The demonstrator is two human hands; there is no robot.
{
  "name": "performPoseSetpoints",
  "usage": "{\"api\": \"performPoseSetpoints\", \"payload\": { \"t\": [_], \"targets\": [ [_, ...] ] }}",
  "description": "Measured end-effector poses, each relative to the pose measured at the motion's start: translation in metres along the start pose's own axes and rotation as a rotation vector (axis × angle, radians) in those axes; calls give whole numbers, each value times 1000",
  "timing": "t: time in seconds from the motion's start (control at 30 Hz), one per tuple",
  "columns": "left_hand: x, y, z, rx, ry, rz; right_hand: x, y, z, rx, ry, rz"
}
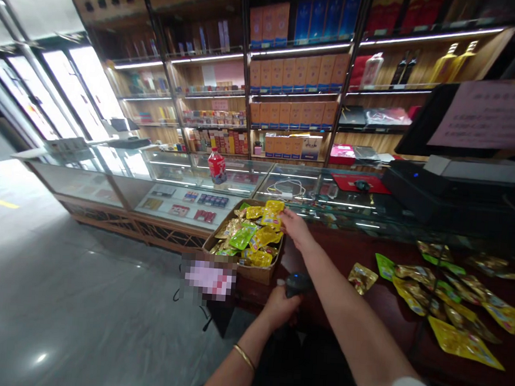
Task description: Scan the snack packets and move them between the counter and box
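Head view: hands (281, 307) hold yellow packet (272, 214) and dark device (297, 283) (partly hidden).

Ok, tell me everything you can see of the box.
The box looks like brown cardboard, open-topped and upright. It sits at the left end of the dark red counter, filled to about the rim with gold, yellow and green packets. The right hand holds a yellow packet at its far right corner; whether fingers touch cardboard is unclear.

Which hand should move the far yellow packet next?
Probably the right hand: it pinches the yellow packet by the box's edge, while the left hand is busy holding the scanner.
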State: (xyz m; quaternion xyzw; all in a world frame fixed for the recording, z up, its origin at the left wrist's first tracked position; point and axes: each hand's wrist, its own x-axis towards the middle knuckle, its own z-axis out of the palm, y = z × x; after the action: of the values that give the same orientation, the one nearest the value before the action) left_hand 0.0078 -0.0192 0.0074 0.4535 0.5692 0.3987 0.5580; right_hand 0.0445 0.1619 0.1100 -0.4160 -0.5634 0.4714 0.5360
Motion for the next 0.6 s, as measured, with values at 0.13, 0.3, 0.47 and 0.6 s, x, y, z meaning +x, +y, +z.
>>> {"api": "performPoseSetpoints", "payload": {
  "t": [0.13,0.3,0.47,0.6],
  "targets": [
    [0,5,-1,27,-8,0,-14,3,-24,-188,55,-9],
    [0,5,-4,21,-18,22,-100,33,-142,-663,340,-45],
    [-3,6,-2,12,-22,49,-151,71,-209,-1325,515,249],
    [-6,12,-2,36,-13,47,-153,92,-198,-1376,453,166]
  ]
}}
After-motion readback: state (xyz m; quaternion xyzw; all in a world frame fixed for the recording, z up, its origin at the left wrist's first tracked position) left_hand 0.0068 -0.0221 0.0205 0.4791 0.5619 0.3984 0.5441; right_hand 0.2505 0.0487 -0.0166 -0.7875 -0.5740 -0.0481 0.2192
